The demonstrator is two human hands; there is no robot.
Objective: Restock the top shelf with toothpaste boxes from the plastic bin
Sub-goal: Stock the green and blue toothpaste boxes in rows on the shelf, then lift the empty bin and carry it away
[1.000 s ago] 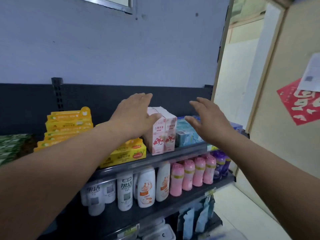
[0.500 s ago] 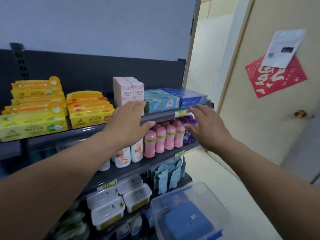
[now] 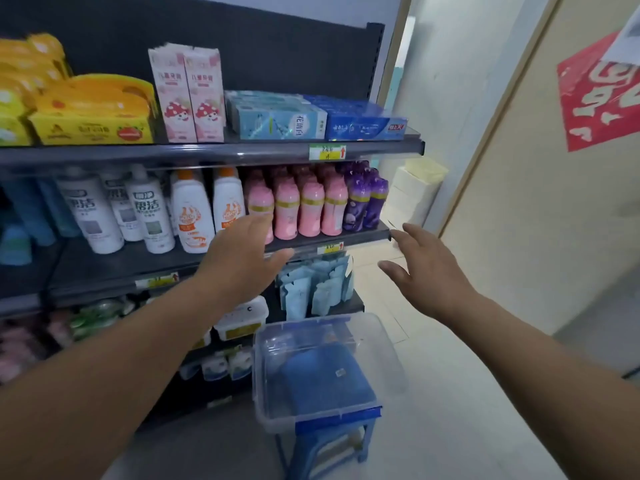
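Both hands empty, grips apart: left hand [image 3: 242,258] and right hand [image 3: 429,271] above clear plastic bin [image 3: 277,393] on blue stool [image 3: 332,441].

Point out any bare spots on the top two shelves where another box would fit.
Top shelf: packed along the front, yellow boxes through pink boxes to the blue boxes; only headroom above the flat teal boxes. Second shelf: bare strip in front of the white bottles, left of the left hand.
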